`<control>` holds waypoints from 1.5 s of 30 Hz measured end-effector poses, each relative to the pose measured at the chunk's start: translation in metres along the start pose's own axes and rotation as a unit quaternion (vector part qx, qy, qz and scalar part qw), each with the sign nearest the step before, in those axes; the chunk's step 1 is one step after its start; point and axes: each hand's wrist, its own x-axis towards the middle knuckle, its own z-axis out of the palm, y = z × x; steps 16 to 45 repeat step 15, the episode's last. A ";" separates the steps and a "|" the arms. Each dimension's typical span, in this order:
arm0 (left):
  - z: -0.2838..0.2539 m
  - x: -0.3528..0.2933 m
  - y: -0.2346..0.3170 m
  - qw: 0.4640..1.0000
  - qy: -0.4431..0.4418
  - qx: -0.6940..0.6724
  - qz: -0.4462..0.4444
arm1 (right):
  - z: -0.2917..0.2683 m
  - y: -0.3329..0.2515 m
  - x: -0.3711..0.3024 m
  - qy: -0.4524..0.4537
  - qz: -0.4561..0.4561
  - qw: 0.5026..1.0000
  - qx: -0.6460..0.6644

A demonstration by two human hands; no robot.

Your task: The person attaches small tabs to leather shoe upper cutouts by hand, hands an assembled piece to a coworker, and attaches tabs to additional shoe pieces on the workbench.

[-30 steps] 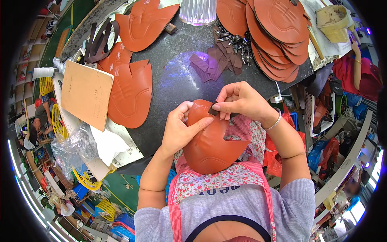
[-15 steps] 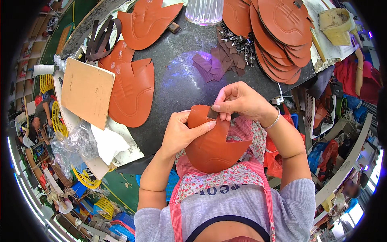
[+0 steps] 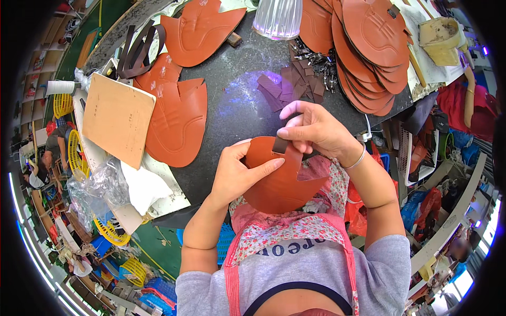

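Between my hands, over my lap, is a reddish-brown leather piece point(image 3: 274, 187) with a rounded edge and a notch. My left hand point(image 3: 237, 171) grips its left side, thumb laid on top and fingers beneath. At its upper edge my right hand point(image 3: 311, 129) pinches a short dark brown strip point(image 3: 280, 145), which lies against the leather. On the dark table ahead is a pile of similar brown strips point(image 3: 303, 81), with small metal buckles point(image 3: 321, 63) heaped beside it.
A lamp point(image 3: 276, 21) shines violet on the tabletop point(image 3: 232, 95). Stacked leather pieces point(image 3: 374, 31) stand far right; more leather pieces point(image 3: 176, 121) lie left by a tan board point(image 3: 118, 118), long dark straps point(image 3: 134, 55) and a clear plastic bag point(image 3: 100, 184). Another person's arm point(image 3: 469, 89) shows at right.
The leather piece has tilted, its lower edge rising a little. My right hand still pinches the strip, with its index finger lifted slightly. The whole view has shifted a little.
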 end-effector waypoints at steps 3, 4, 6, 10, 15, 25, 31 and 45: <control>0.002 0.002 -0.004 0.999 0.020 -0.030 -0.014 | 0.001 -0.007 0.000 0.039 0.001 0.999 0.021; 0.003 0.003 -0.005 0.999 0.020 -0.030 -0.013 | -0.006 -0.006 -0.001 0.007 -0.020 0.999 0.034; 0.005 0.005 -0.007 0.992 0.056 -0.106 -0.027 | -0.003 -0.009 -0.006 0.014 -0.038 0.999 -0.037; 0.004 0.016 -0.006 0.990 0.086 -0.103 -0.031 | -0.008 0.002 -0.006 0.006 -0.067 0.993 -0.101; -0.002 0.028 -0.002 0.995 0.080 0.047 0.035 | -0.013 -0.007 -0.008 0.019 -0.065 0.987 -0.144; -0.002 0.028 -0.002 0.995 0.080 0.047 0.035 | -0.013 -0.007 -0.008 0.019 -0.065 0.987 -0.144; -0.002 0.028 -0.002 0.995 0.080 0.047 0.035 | -0.013 -0.007 -0.008 0.019 -0.065 0.987 -0.144; -0.002 0.028 -0.002 0.995 0.080 0.047 0.035 | -0.013 -0.007 -0.008 0.019 -0.065 0.987 -0.144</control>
